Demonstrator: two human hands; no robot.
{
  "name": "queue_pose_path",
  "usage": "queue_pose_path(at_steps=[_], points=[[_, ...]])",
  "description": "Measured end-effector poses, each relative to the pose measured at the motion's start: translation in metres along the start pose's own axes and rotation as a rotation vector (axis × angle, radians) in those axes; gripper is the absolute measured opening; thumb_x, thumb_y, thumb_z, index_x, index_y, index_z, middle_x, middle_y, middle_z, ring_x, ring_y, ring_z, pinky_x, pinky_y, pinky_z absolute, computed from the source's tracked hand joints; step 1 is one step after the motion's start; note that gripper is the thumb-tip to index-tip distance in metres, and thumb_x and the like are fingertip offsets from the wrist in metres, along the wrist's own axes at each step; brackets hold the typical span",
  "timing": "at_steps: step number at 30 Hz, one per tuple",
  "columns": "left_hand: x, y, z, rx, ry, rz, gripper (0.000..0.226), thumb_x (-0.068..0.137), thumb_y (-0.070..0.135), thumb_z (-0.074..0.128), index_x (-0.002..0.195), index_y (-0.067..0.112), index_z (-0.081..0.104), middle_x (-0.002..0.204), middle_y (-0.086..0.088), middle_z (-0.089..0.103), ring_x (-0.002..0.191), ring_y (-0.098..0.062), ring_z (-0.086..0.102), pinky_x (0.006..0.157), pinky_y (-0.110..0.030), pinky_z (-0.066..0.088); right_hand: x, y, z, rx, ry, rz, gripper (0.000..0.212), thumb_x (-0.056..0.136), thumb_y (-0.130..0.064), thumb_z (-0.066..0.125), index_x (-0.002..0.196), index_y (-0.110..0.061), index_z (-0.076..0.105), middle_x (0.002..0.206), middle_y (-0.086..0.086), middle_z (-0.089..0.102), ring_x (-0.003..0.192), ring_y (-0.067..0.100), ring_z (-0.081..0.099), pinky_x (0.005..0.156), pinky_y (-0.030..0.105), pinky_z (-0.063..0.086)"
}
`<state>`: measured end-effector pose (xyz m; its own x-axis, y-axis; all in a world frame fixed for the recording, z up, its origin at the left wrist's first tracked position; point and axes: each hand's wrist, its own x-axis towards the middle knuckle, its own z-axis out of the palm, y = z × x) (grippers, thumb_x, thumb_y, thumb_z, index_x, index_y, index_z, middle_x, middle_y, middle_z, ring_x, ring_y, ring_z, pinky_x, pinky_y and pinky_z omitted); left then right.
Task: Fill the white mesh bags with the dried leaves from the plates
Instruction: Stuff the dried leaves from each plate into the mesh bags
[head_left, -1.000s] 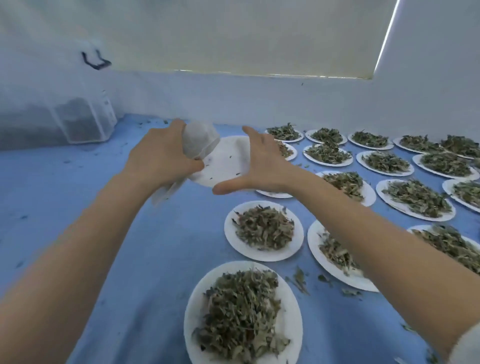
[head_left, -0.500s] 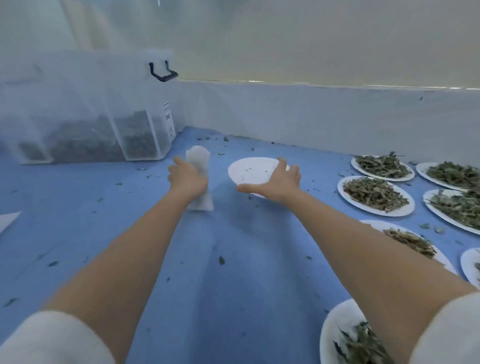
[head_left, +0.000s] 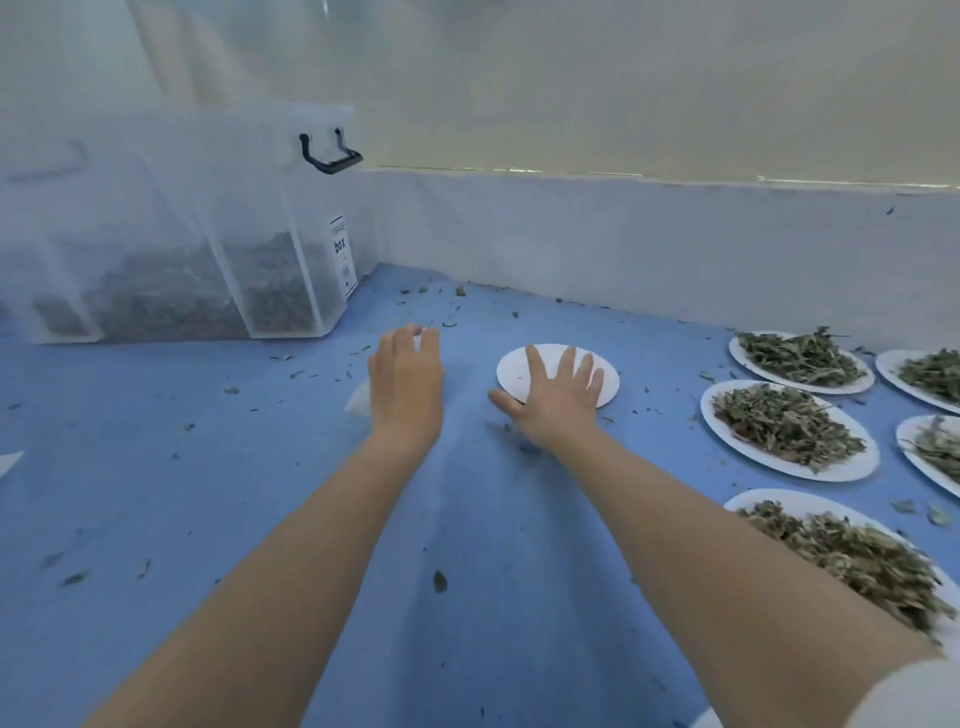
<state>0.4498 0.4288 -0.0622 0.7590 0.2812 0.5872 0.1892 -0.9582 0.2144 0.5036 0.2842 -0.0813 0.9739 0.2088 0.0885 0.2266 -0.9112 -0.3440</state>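
- Far left of the empty white paper plate (head_left: 558, 375), which we took as our landmark, the clear plastic storage box with a black handle (head_left: 249, 228) stood against the wall, dark leaf matter inside; we judged it a store kept out of the working space.
- Just left of that plate, our left hand (head_left: 406, 384) lay over the white mesh bag (head_left: 359, 400), fingers curled down on it; we judged it was setting the filled bag onto the blue table covering (head_left: 311, 519). Only a pale corner of the bag showed, so how tightly we held it we could not tell.
- On the plate itself, our right hand (head_left: 558, 397) was spread flat, fingers straight, pressing the near half down, probably to park the emptied plate.
- Right of the plate, the white plates heaped with dried green leaves (head_left: 787, 426) waited in rows, within easy reach for the next fill.
- Compared with half a second before, the bag had gone from upright in our fist to lying low under the hand, and the right hand had moved from the plate's near edge to flat on top.
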Motion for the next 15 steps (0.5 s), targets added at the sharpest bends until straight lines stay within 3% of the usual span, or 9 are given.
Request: queue_pose_path(at_steps=[7,15], points=[[-0.028,0.065,-0.041,-0.257,-0.116,-0.001,0.044,0.088,0.000,0.049,0.131,0.011,0.043,0.130,-0.010,0.043,0.120,-0.023,0.035,0.079,-0.026,0.034,-0.057,-0.013,-0.055,0.060,0.095,-0.143,0.071,0.094,-0.049,0.042,0.150,-0.022,0.008,0.151,0.022,0.012,0.138,0.035,0.015,0.113,0.041,0.008],[-0.111,0.138,-0.132,-0.476,-0.178,0.043,0.040,0.086,0.005,0.048,0.126,0.011,0.048,0.124,-0.009,0.051,0.112,-0.024,0.048,0.087,-0.038,0.043,-0.189,0.024,-0.136,-0.119,0.229,-0.245,0.067,0.096,-0.032,0.045,0.150,-0.020,0.008,0.151,0.023,0.012,0.138,0.037,0.019,0.112,0.042,0.010]])
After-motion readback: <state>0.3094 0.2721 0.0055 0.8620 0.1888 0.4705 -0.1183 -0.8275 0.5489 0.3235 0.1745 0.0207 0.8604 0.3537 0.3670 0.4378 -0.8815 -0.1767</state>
